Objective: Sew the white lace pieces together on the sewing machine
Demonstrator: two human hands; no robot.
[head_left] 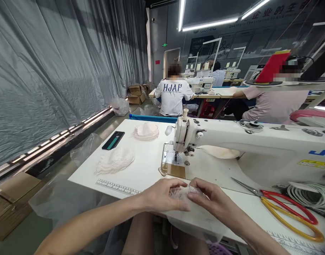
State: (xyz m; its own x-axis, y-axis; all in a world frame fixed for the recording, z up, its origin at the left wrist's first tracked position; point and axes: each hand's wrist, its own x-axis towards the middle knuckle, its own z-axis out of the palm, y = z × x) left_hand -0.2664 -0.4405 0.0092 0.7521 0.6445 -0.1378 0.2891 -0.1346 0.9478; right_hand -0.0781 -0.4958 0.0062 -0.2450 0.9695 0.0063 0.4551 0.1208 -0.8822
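Note:
At the table's front edge, my left hand [162, 194] curls its fingers and thumb around a sheer white fabric piece [199, 217]. My right hand [214, 198] pinches the same fabric from the other side, near a gathered part. The rest of it hangs over the edge above my lap. Just beyond my hands stands a white sewing machine [183, 134], its presser foot [176, 157] over the needle plate. Left of the machine lie a lace-edged stack of off-white pieces [116, 161] and a pinkish-white stack [146, 131].
A phone [113, 140] lies near the table's left edge. Scissors [290, 212] with red and yellow handles and a coiled cable [307, 196] are at right. Cardboard boxes [15, 202] and plastic bags [85, 148] line the floor. Co-workers [174, 95] sit ahead.

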